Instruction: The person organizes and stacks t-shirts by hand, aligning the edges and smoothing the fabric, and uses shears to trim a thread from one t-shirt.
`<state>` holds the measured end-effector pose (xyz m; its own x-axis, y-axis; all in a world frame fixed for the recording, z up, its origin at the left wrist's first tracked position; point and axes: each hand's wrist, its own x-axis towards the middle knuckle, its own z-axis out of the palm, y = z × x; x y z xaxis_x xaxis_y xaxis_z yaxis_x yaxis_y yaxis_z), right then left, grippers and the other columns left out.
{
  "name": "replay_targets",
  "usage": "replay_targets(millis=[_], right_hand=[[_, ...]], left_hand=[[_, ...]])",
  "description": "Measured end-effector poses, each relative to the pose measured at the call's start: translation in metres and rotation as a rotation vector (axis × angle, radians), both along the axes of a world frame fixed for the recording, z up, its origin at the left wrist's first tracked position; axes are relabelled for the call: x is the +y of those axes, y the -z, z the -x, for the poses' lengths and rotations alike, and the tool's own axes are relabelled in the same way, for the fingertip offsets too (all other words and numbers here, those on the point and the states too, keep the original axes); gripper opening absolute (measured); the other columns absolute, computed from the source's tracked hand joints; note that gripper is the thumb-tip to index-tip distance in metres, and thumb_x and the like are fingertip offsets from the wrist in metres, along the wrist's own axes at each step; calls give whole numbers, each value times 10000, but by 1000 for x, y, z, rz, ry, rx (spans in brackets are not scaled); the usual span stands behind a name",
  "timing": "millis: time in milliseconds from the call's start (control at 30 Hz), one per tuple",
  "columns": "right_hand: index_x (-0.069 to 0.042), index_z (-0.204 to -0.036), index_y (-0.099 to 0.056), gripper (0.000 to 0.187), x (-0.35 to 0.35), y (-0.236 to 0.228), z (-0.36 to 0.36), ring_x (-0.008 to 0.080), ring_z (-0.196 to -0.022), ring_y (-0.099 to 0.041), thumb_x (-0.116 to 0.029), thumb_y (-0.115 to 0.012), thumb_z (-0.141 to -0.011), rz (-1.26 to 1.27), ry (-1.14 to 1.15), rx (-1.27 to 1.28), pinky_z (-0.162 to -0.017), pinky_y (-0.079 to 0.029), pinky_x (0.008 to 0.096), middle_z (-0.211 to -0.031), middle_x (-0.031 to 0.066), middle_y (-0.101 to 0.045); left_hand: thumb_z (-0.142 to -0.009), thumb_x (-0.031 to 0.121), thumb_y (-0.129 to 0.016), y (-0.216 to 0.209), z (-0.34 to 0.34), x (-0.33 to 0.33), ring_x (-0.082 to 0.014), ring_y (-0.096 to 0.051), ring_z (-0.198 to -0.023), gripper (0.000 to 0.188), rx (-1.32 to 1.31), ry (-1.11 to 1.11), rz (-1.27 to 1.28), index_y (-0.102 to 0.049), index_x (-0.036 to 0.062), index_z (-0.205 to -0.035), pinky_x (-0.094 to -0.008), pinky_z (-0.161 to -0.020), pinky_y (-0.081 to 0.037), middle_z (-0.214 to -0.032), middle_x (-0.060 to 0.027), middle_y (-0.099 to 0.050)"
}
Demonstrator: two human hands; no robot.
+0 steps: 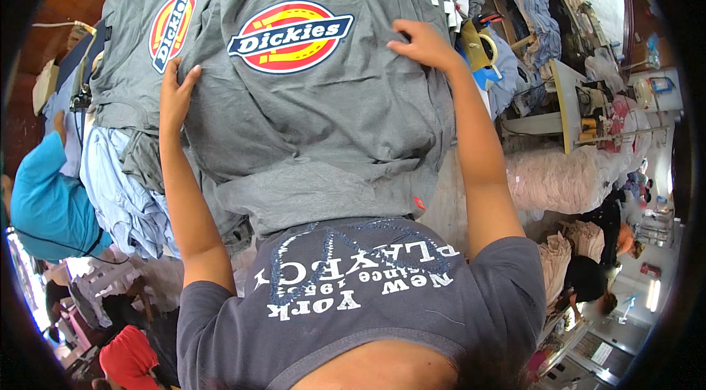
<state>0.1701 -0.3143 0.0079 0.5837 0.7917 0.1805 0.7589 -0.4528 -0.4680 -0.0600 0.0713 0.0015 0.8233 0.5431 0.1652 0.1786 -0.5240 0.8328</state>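
Note:
A grey T-shirt (pixel 309 114) with a red, yellow and blue printed emblem (pixel 290 37) lies spread out in front of me, its hem close to my body. My left hand (pixel 179 92) rests at the shirt's left edge, thumb and forefinger apart on the cloth. My right hand (pixel 425 44) is over the shirt's upper right part, right of the emblem, thumb and forefinger apart with nothing visible between them. Its other fingers are partly hidden. A second grey shirt (pixel 136 44) with the same emblem lies at the left, partly under the first. A small red tag (pixel 419 203) shows near the hem.
More grey shirts lie at the far edge. Light blue garments (pixel 125 184) hang at the left, near a person in a turquoise top (pixel 51 199). A yellow tape roll (pixel 487 51) and a black-and-red handled tool (pixel 487 20) are at the right, before wrapped pinkish bundles (pixel 562 178).

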Motion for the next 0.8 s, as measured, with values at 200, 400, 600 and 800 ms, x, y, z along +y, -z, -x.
replay_targets(millis=[200,400,600,800], right_hand=[[-96,-826,-455,193,-76,-44,32,23,-552,-329,-190,-607,-752,-496,278,644,-447,-268,163,-699,-51,-365],[-93,-869,-478,203,-159,-32,135,25,-526,-344,-191,-617,-760,-605,631,987,-437,-283,154,-726,-43,-393],[-51,-793,-540,197,-156,-28,138,47,-561,-439,-240,-593,-790,-404,871,540,-473,-352,170,-688,-21,-480],[-67,-934,-506,358,30,-37,107,188,-585,-564,-364,-608,-761,-362,554,520,-523,-453,284,-687,83,-572]], left_hand=[[-794,115,-568,-27,52,-16,-97,-472,-830,232,-83,68,384,-498,10,-988,-206,-741,-375,-917,-26,-529],[-709,75,-625,-7,146,-20,-92,-482,-779,255,623,261,395,-560,-4,-943,-223,-722,-391,-887,13,-537],[-748,148,-623,-3,120,-14,-77,-454,-663,225,441,188,120,-560,3,-909,-207,-595,-380,-770,-2,-530],[-807,284,-564,-9,-5,-35,-81,-493,-629,337,151,101,162,-567,-22,-947,-205,-567,-386,-756,-50,-585]])
